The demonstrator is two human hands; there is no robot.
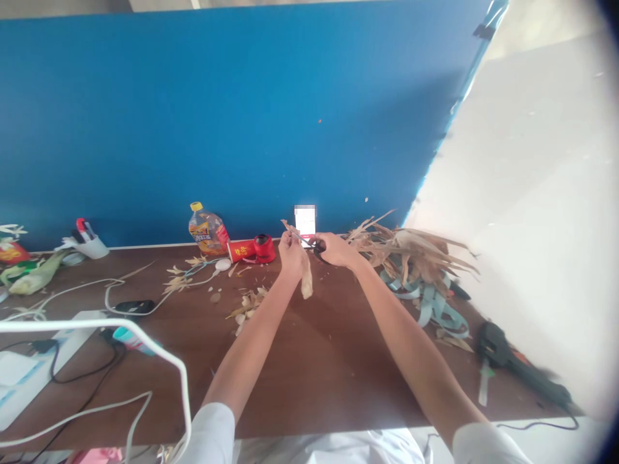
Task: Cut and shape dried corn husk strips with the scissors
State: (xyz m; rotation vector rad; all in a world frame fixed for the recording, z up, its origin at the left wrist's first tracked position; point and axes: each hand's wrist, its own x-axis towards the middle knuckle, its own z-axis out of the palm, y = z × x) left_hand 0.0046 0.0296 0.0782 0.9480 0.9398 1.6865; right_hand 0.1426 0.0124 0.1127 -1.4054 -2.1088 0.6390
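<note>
Head view: left hand (290, 252) pinches dried husk (306, 280), right hand (336, 249) grips scissors (316, 248) near toppled red cup (240, 251) and orange-filled bottle (207, 231).

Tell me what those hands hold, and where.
The left hand pinches a dried husk strip near its top; the right hand seems to grip scissors by the handles.
</note>
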